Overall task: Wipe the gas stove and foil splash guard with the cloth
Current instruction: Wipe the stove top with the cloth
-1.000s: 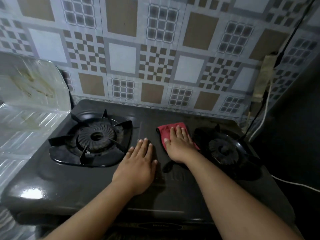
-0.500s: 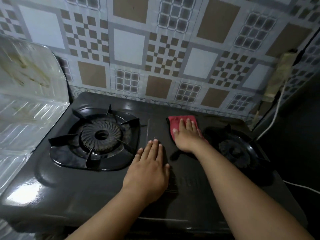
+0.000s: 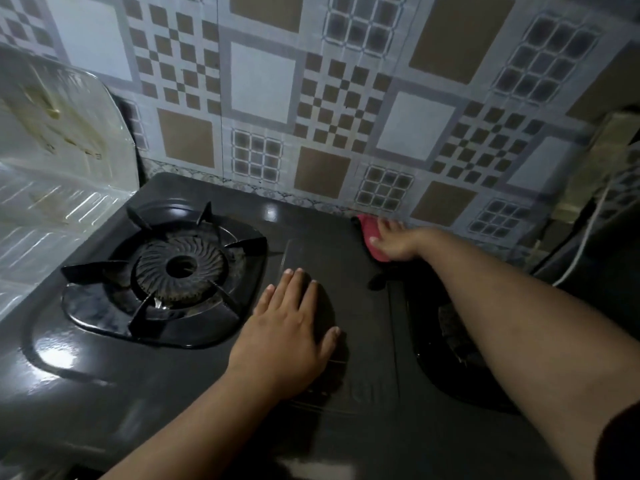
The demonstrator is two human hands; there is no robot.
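Observation:
A black two-burner gas stove (image 3: 104,386) fills the lower view. Its left burner (image 3: 180,268) with the pan support is in full sight; my right forearm hides most of the right burner (image 3: 457,351). My right hand (image 3: 398,242) presses a red cloth (image 3: 370,233) flat on the stove's back edge, close to the tiled wall, and is motion-blurred. My left hand (image 3: 291,327) lies flat, fingers apart, on the stove's middle strip and holds nothing. The foil splash guard (image 3: 65,161), stained yellow-brown, stands at the left.
A patterned tiled wall (image 3: 346,98) rises right behind the stove. At the right edge a power strip (image 3: 595,161) hangs with a white cable (image 3: 585,237) and a black cable running down beside the stove.
My right hand has slid the red cloth away from me, from the stove's middle toward its back edge by the wall. My left hand stays flat in place. The camera has come closer.

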